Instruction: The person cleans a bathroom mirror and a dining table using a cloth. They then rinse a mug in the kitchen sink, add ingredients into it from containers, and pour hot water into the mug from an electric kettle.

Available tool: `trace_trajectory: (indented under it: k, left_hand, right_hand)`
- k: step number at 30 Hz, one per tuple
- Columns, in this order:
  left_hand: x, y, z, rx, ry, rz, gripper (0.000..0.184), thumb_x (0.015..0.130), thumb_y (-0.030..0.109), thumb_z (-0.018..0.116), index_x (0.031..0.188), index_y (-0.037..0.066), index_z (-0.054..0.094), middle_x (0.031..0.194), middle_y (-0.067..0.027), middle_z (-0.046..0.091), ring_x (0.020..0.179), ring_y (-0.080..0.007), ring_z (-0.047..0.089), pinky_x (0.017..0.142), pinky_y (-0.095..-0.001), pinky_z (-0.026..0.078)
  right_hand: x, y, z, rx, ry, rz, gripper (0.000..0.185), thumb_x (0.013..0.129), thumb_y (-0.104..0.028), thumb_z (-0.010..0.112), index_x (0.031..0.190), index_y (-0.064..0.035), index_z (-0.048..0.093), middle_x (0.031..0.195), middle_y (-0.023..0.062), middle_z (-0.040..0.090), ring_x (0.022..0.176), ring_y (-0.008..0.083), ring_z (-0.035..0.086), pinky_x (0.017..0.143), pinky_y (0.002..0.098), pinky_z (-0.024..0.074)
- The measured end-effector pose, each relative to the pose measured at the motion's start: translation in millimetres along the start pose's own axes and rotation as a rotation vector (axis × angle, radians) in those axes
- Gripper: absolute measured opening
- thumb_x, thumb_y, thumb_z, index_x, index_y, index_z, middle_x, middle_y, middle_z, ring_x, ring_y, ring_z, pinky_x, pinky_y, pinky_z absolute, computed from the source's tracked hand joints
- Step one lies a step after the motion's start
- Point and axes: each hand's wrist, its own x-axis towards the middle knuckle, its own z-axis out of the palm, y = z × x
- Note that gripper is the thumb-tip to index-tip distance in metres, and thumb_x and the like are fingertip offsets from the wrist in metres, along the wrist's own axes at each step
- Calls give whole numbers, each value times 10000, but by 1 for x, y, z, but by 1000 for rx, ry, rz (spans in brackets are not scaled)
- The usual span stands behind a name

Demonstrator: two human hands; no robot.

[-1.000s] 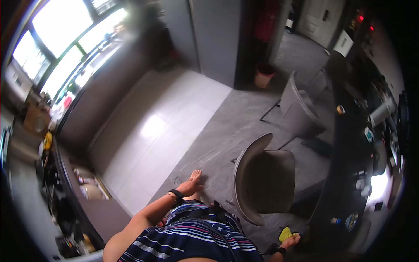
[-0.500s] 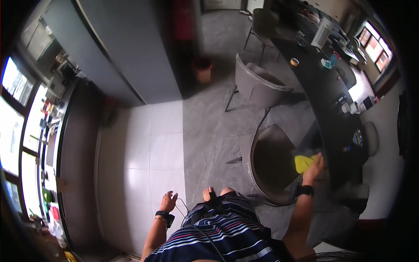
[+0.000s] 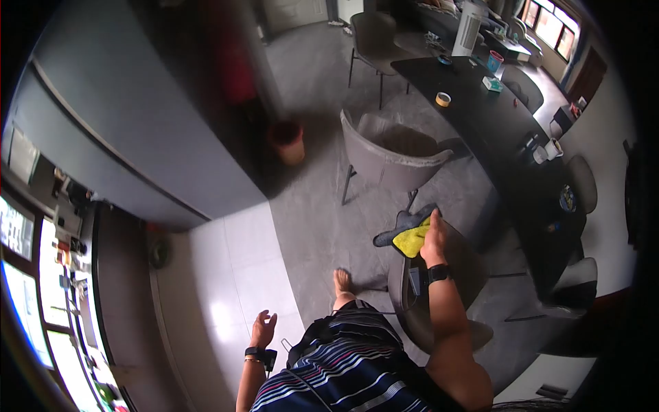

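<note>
My right hand grips a yellow and grey cloth, which hangs above the rim of the nearest grey chair. The cloth's grey side is folded out at the left and top, its yellow side faces up beside my fingers. A small grey rectangular thing shows by the chair's inner side, too unclear to name. Low by my left side, my left hand holds nothing, its fingers apart and slightly bent over the pale floor tiles.
A long black table runs along the right, bearing a tape roll, a tissue box and a patterned dish. Another chair stands ahead, with a bin near the grey cabinet. A counter lines the left.
My right hand has moved the cloth left, from beside the table edge to above the near chair's rim, and more of its grey side shows. My view has turned and a foot has stepped forward.
</note>
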Motion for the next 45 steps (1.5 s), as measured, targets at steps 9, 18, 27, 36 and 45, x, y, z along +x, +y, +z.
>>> trace_trajectory:
  k: [9,18,27,36,45]
  left_hand:
    - [167,155,-24,74,-125,321,477,877,315,634,1209,-1,499,1048,-236,631,897,-328,656,720,-379,541]
    - [346,324,38,-135,-381,576,565,868,361,633,1231,-44,481,1053,-234,643,987,-322,637,832,-372,495]
    - [487,464,62,-13,-353,649,805,822,486,642,1299,-109,383,1163,-304,569,1065,-357,598,889,-393,476]
    - [531,485,92,169,-602,618,840,778,538,654,1230,-131,422,1134,-315,574,1076,-402,572,915,-409,456]
    - [533,491,96,41,-828,896,584,746,325,729,1118,-63,500,1038,-248,635,973,-362,624,838,-406,494]
  right_hand:
    - [56,26,49,73,91,348,639,917,-542,486,1238,11,492,1130,82,548,968,218,564,833,381,482]
    - [115,4,67,46,284,384,650,877,-580,524,1151,10,541,1057,77,557,907,208,553,796,369,465]
    - [222,28,79,-554,507,176,687,777,-538,657,982,114,585,1067,282,611,1011,362,602,835,384,456]
    - [188,53,91,-670,715,220,450,637,-267,647,899,98,645,875,266,668,868,375,658,770,418,498]
    - [42,69,147,-509,939,260,400,652,-195,674,905,112,635,895,229,675,831,314,651,774,386,488]
